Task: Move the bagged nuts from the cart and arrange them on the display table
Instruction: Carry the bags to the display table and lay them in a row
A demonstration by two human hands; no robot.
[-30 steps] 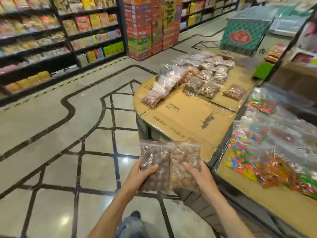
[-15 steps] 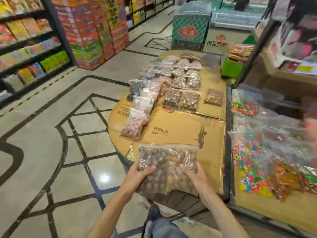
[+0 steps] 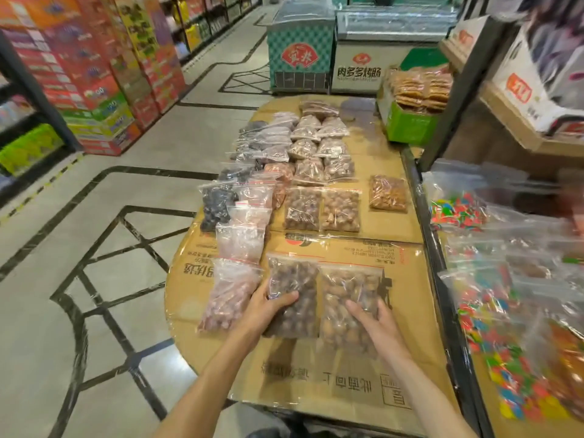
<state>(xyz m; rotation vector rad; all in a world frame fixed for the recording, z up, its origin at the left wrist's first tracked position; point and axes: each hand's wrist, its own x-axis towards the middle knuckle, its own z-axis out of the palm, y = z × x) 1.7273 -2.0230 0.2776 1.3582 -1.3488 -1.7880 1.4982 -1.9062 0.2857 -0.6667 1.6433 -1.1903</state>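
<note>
From the head view, your left hand (image 3: pixel 267 306) grips the clear zip bag of dark round nuts (image 3: pixel 294 298), thumb laid across its front, while your right hand (image 3: pixel 374 317) holds the clear zip bag of paler brown nuts (image 3: pixel 349 306) the same way; the two bags sit side by side, edges touching, low over the near part of the cardboard-covered bench (image 3: pixel 316 384). You seem to hold them paired and square so they drop as the next row, in line with the two matching bags of brown nuts (image 3: pixel 322 208) farther up the bench. Whether they already rest on the cardboard I cannot tell. Just left, touching your left hand's side, lies a bag of pinkish nuts (image 3: pixel 227 298), the near end of a column running away from you, so keep the dark bag from riding onto it. To the right, a dark metal rail (image 3: pixel 442 279) edges the bench, and beyond it clear bags of bright multicoloured sweets (image 3: pixel 493 311) crowd close. A lone bag of golden-brown nuts (image 3: pixel 388 192) sits farther right.
</note>
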